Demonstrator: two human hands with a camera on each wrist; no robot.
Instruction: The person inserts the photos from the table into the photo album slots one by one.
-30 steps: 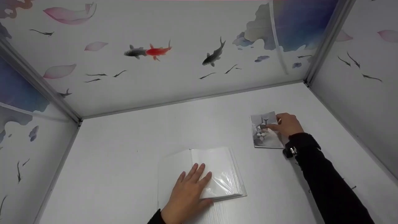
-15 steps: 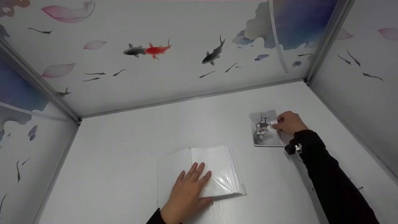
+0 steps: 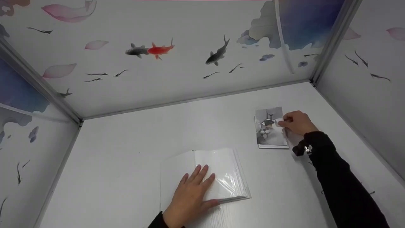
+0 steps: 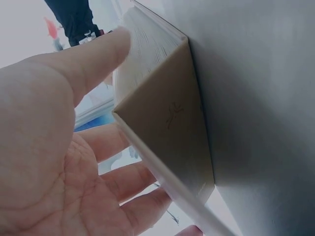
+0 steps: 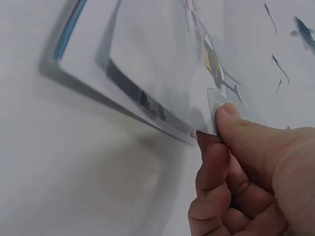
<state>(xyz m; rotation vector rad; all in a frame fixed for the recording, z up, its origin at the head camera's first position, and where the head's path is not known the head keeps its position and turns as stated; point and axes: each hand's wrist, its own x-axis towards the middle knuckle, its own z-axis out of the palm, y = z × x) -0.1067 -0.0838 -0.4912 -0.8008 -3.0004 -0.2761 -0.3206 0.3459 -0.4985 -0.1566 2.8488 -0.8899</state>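
Observation:
A photo album (image 3: pixel 226 182) with clear plastic sleeves lies open on the white table. My left hand (image 3: pixel 190 196) rests on its pages with the fingers spread and the thumb by the lower edge. In the left wrist view the album's spine and cover (image 4: pixel 167 113) stand beside the left hand (image 4: pixel 44 142). Farther off to the right, my right hand (image 3: pixel 299 122) pinches the right edge of a grey printed photo (image 3: pixel 270 133) between thumb and fingers. The right wrist view has this photo (image 5: pixel 152 59) bent and lifted from the stack (image 5: pixel 81 64) under it.
White panels with painted fish (image 3: pixel 160 50) and petals (image 3: pixel 60 70) enclose the back and both sides of the table (image 3: pixel 126 171). Metal posts (image 3: pixel 335 41) stand at the corners. The photo stack lies between the album and the right wall.
My right hand has moved slightly up and to the right. The top photo has slid away from me, so the stack's near edge shows below it. My left hand stays on the album.

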